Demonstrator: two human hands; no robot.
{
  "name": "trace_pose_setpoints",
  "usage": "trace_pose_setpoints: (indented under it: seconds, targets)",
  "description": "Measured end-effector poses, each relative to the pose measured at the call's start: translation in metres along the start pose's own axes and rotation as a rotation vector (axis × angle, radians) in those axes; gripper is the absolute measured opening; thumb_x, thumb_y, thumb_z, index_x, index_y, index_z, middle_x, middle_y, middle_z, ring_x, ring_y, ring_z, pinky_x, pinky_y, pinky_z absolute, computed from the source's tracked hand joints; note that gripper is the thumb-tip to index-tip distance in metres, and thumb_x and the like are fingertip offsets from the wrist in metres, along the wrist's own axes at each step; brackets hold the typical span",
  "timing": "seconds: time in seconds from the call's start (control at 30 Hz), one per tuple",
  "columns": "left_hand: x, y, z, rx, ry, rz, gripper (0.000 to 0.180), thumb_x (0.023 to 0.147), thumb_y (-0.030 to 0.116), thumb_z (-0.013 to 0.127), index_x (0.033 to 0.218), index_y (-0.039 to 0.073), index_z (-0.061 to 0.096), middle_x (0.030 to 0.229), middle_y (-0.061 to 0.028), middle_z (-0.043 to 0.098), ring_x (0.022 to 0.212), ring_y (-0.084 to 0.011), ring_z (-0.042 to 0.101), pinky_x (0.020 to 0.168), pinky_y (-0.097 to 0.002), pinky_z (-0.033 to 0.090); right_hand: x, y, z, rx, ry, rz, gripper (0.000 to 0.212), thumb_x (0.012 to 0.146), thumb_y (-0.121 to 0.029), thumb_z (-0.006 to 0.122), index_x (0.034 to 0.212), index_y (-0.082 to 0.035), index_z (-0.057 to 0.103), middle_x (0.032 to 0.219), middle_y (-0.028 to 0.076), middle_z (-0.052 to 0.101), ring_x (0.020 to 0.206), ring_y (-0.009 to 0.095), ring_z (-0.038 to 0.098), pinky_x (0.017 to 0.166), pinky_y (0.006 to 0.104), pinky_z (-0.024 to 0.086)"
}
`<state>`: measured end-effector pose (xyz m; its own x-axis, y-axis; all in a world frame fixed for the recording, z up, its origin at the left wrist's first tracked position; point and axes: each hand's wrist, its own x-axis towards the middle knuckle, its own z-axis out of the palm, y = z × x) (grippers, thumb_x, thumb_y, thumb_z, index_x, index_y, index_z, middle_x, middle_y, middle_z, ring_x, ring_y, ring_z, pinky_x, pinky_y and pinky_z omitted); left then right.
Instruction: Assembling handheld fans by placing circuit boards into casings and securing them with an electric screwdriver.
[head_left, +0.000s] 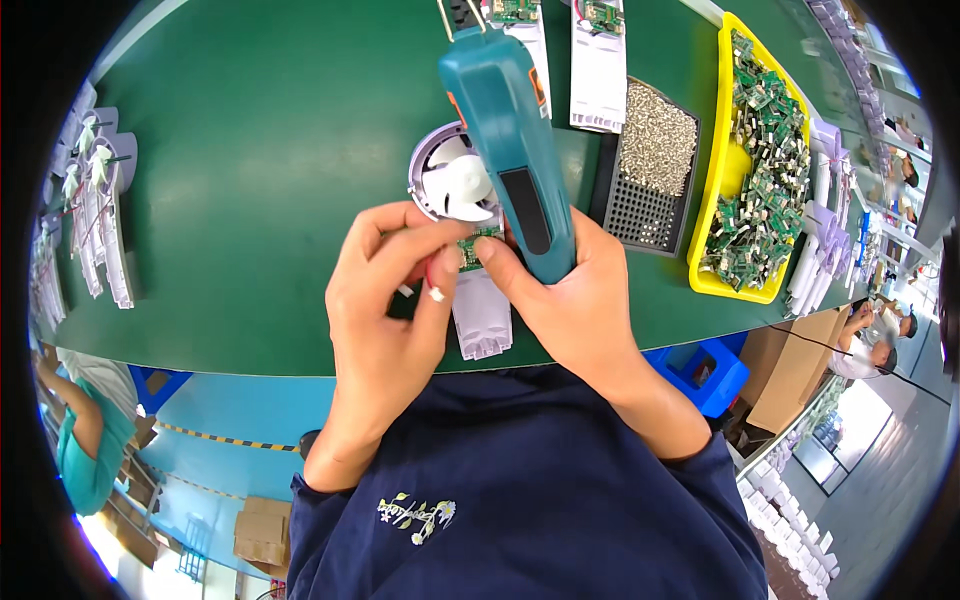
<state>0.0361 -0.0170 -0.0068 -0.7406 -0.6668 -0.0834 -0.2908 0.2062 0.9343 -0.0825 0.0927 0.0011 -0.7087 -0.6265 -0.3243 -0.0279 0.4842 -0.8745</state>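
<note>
An opened handheld fan shell lies in front of me, with white blades [460, 187] in its round head and a pale handle [482, 318] toward me. A small green circuit board [468, 250] sits in the handle near the head. My left hand [390, 285] is closed, pinching a red wire [431, 270] with a white plug beside the board. My right hand [570, 290] grips the shell, its thumb at the board's edge; its other fingers are hidden. A teal electric screwdriver [515, 150] with a wire hanger at its top covers part of the shell and that hand.
On the green table [250, 220], two more fan shells [600, 75] with boards lie beyond the screwdriver. To the right are a black perforated tray [645, 210] of small metal screws and a yellow bin [705, 250] of circuit boards. Fan parts [105, 220] are stacked far left.
</note>
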Motion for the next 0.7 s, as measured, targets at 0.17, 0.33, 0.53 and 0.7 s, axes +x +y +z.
trace_pose_setpoints:
  seconds: [0.17, 0.33, 0.53, 0.7]
  targets:
    - [0.003, 0.003, 0.0, -0.1, -0.039, -0.012, 0.032, 0.079, -0.007, 0.074, 0.109, 0.003, 0.071, 0.105, -0.0108, 0.065, 0.087, -0.0189, 0.068, 0.073, -0.0263, 0.058, 0.001, 0.002, 0.0, 0.044, 0.023, -0.062, 0.022, 0.082, -0.012, 0.077, 0.095, 0.001, 0.065, 0.075, 0.011, 0.068, 0.066, 0.015, 0.066, 0.062, 0.0307, 0.051]
    - [0.005, 0.001, 0.004, -0.174, -0.022, -0.06, 0.029, 0.08, -0.009, 0.072, 0.107, 0.001, 0.071, 0.105, -0.0095, 0.065, 0.087, -0.0154, 0.068, 0.073, -0.024, 0.059, -0.014, 0.007, -0.028, 0.474, 0.067, -0.028, 0.035, 0.083, -0.027, 0.078, 0.1, 0.001, 0.064, 0.086, 0.008, 0.068, 0.07, 0.012, 0.061, 0.066, 0.0269, 0.05]
    - [0.002, 0.003, 0.01, -0.22, -0.014, -0.069, 0.028, 0.08, -0.01, 0.072, 0.106, -0.001, 0.071, 0.105, -0.0083, 0.063, 0.089, -0.0119, 0.065, 0.073, -0.0225, 0.058, 0.004, 0.008, -0.102, 0.819, -0.066, -0.902, 0.087, 0.071, -0.086, 0.057, 0.112, -0.01, 0.05, 0.078, 0.002, 0.048, 0.063, 0.016, 0.046, 0.055, 0.0314, 0.04]
    - [0.001, 0.012, 0.016, -0.189, -0.059, -0.101, 0.029, 0.08, -0.013, 0.071, 0.107, -0.002, 0.071, 0.107, -0.009, 0.063, 0.091, -0.0131, 0.065, 0.075, -0.0238, 0.059, 0.032, 0.028, -0.117, 0.877, -0.038, -1.016, 0.098, 0.069, -0.094, 0.045, 0.108, -0.004, 0.047, 0.075, 0.007, 0.048, 0.058, 0.019, 0.045, 0.051, 0.0326, 0.038]
